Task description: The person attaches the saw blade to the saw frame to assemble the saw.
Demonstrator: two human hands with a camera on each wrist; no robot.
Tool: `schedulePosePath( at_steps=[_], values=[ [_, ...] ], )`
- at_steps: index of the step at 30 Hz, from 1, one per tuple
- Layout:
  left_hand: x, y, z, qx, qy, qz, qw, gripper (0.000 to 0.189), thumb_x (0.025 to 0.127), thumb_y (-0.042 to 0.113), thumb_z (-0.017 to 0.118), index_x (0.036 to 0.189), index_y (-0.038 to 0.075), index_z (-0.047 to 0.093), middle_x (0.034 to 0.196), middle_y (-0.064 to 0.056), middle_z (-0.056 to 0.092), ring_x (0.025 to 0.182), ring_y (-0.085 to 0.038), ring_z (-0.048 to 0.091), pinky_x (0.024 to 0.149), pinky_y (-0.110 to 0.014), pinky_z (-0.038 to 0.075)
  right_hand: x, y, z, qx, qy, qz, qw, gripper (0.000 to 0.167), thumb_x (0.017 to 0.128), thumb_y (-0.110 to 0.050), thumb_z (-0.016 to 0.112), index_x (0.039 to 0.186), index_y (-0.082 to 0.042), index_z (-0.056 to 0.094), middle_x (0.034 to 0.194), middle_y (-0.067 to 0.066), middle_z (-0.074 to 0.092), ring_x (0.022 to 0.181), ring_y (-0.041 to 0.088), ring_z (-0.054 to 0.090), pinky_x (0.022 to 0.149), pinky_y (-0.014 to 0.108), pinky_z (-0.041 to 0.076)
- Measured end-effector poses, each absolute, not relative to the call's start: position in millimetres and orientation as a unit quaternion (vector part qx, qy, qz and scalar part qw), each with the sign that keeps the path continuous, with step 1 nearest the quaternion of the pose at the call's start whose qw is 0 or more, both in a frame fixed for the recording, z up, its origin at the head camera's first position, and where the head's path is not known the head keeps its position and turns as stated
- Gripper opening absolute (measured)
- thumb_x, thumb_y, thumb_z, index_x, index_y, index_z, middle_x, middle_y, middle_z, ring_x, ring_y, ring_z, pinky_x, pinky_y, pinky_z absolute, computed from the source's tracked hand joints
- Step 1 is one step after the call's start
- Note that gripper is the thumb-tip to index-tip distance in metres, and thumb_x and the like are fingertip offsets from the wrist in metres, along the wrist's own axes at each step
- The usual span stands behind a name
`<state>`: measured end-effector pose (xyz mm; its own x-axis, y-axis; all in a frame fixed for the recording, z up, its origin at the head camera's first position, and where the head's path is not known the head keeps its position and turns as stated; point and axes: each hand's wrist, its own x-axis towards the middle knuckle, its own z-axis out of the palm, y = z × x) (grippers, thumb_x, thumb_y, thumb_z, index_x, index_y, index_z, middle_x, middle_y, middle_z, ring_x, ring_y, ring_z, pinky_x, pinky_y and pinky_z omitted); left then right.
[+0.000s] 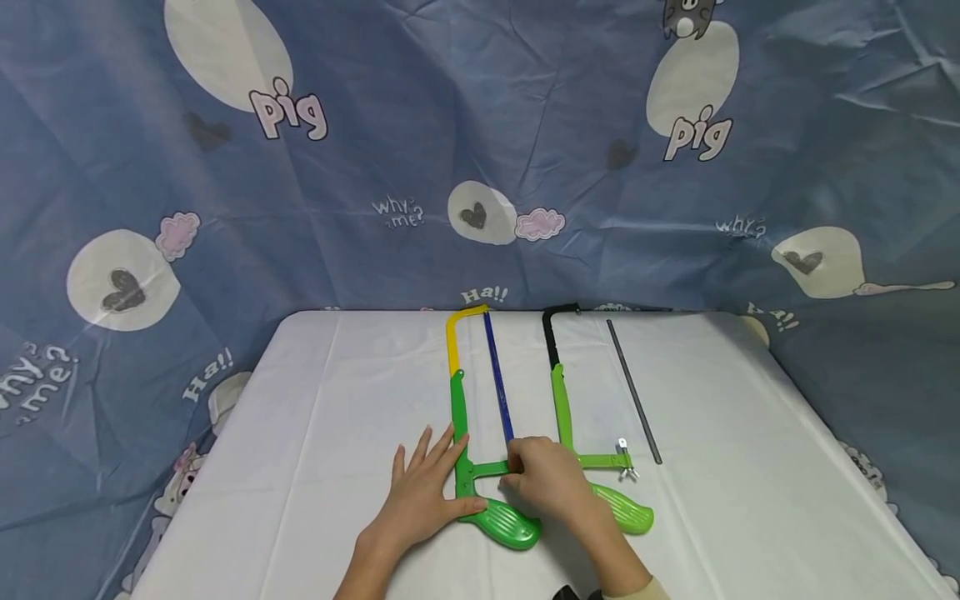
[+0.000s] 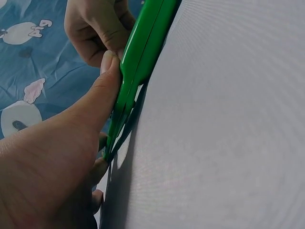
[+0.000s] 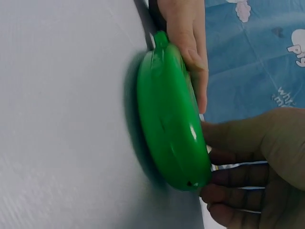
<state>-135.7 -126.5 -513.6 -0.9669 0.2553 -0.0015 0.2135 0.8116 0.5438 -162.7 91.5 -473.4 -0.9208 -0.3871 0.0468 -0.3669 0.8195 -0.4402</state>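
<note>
A hacksaw [image 1: 460, 408] with a green body and yellow front arm lies flat on the white-covered table. My left hand [image 1: 423, 496] presses on its frame, fingers spread straight and thumb on the green handle [image 1: 510, 523]. A blue saw blade [image 1: 498, 379] runs from the yellow tip down to my right hand [image 1: 551, 479]. That hand's fingers curl and pinch at the end of the green crossbar, covering the blade's near end and any fastener there. In the right wrist view, the handle [image 3: 169, 119] hides part of the grip.
Right of it lies a second hacksaw [image 1: 562, 408], light green and black, with a wing nut [image 1: 628, 474] on its crossbar. Farther right is a loose grey blade [image 1: 633, 392]. A printed blue cloth [image 1: 420, 267] hangs behind the white table [image 1: 360, 375]. Something black [image 1: 566, 592] shows at the bottom edge.
</note>
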Motion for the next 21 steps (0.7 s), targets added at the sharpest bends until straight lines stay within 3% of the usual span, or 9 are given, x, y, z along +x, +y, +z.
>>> schedulePosePath(
  at_steps=[21],
  values=[
    [-134,-126,-516,0.128,0.952,0.279,0.024,0.100,0.074,0.079,0.063,0.155,0.028,0.035,0.166,0.000,0.025,0.156,-0.037,0.010,0.117,-0.069,0.002,-160,101,-480,-0.176,0.934,-0.310,0.034,0.021,0.080,-0.017,0.080,0.074,-0.017,0.060,0.064,-0.008,0.058,0.057,0.006,0.047,0.052,0.021,0.041]
  ],
)
